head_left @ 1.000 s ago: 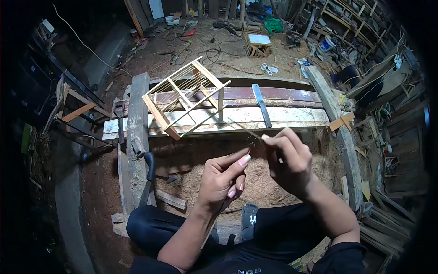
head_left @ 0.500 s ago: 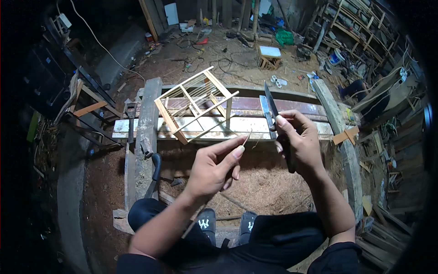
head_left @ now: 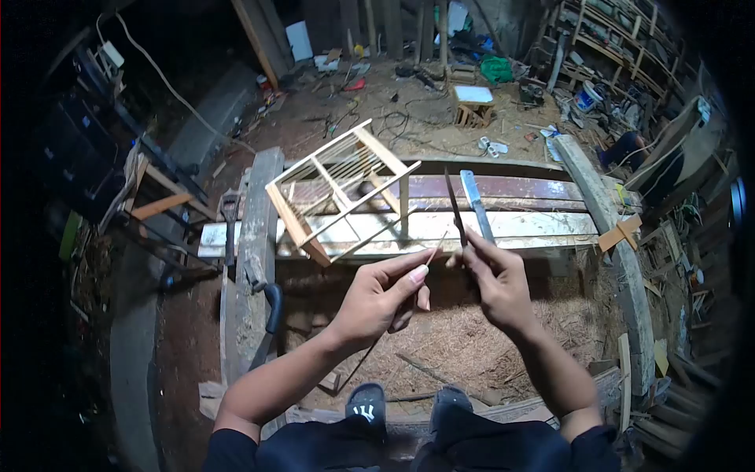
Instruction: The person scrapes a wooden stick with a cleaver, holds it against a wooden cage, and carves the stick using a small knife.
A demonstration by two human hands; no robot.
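Observation:
My left hand (head_left: pixel 377 299) pinches a thin wooden stick (head_left: pixel 437 246) between thumb and forefinger, its tip pointing up and right. The fingers of my right hand (head_left: pixel 503 291) are wrapped round a knife (head_left: pixel 454 197), its dark narrow blade upright close to the stick's tip. I cannot tell whether blade and stick touch. Behind my right hand, a wide flat metal blade (head_left: pixel 473 200) lies on the bench planks. Left of it, a light wooden frame with thin parallel bars (head_left: pixel 334 185), like a small cage, rests tilted on the bench (head_left: pixel 543 224).
A handsaw with a dark handle (head_left: pixel 274 303) leans by the left bench beam (head_left: pixel 255 228). Crossed wood pieces (head_left: pixel 620 234) sit on the right beam. Shavings (head_left: pixel 464 346) cover the ground by my sandals (head_left: pixel 366 403). Part of another person's leg (head_left: pixel 617 151) shows at the right.
My right hand has moved left and down, bringing the knife nearer the stick. My left hand has shifted slightly right. The head view has also shifted.

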